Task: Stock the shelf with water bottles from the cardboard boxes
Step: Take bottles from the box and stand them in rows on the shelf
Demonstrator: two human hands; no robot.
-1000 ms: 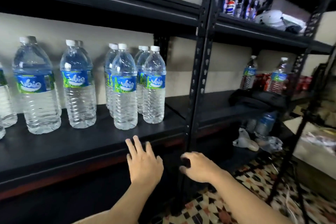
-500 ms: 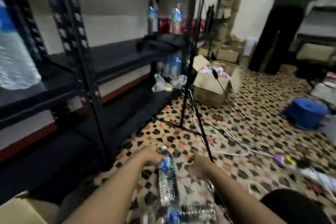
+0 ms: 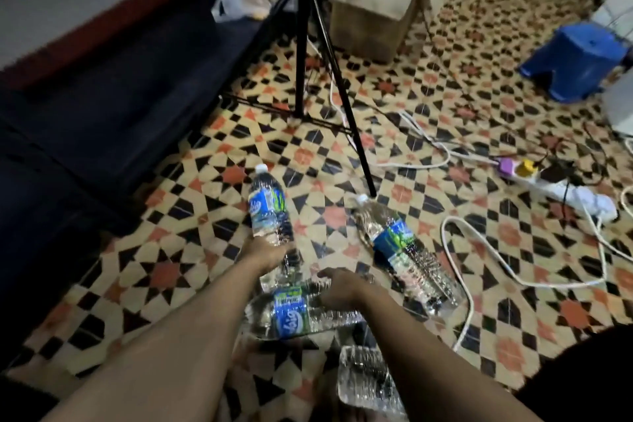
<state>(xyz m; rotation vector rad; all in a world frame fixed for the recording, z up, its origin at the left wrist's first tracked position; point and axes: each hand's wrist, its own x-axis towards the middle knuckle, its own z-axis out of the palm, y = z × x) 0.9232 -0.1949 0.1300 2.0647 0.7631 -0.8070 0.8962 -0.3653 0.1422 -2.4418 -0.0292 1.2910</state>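
Underfoot, a patterned tile floor (image 3: 479, 250) in tan, black and red fills most of the view. A dark low shelf (image 3: 102, 113) runs along its left side, with a red-brown strip and a pale wall behind it. An open cardboard box (image 3: 370, 10) stands on the floor at the far edge, just behind a black tripod (image 3: 299, 44) whose legs splay across the tiles. A blue stool (image 3: 575, 62) sits far right, and a white power strip (image 3: 555, 187) with trailing white cable (image 3: 411, 166) lies nearer.

Four water bottles are on or just above the floor near the person. The diagonal bottle (image 3: 404, 247) lies flat at right, its long axis slanting, white cap pointing away and left toward a tripod foot. The crosswise bottle (image 3: 291, 315) lies on its side across the view, its blue label facing up. The held bottle (image 3: 269, 212) stands tilted, cap pointing away. The near bottle (image 3: 366, 384) shows only a clear body at the bottom edge.

The left hand (image 3: 270, 252) has its grip wrapped round the held bottle's lower body. The right hand (image 3: 339, 288) lies bent over the crosswise bottle; whether its grip closes on it I cannot tell.
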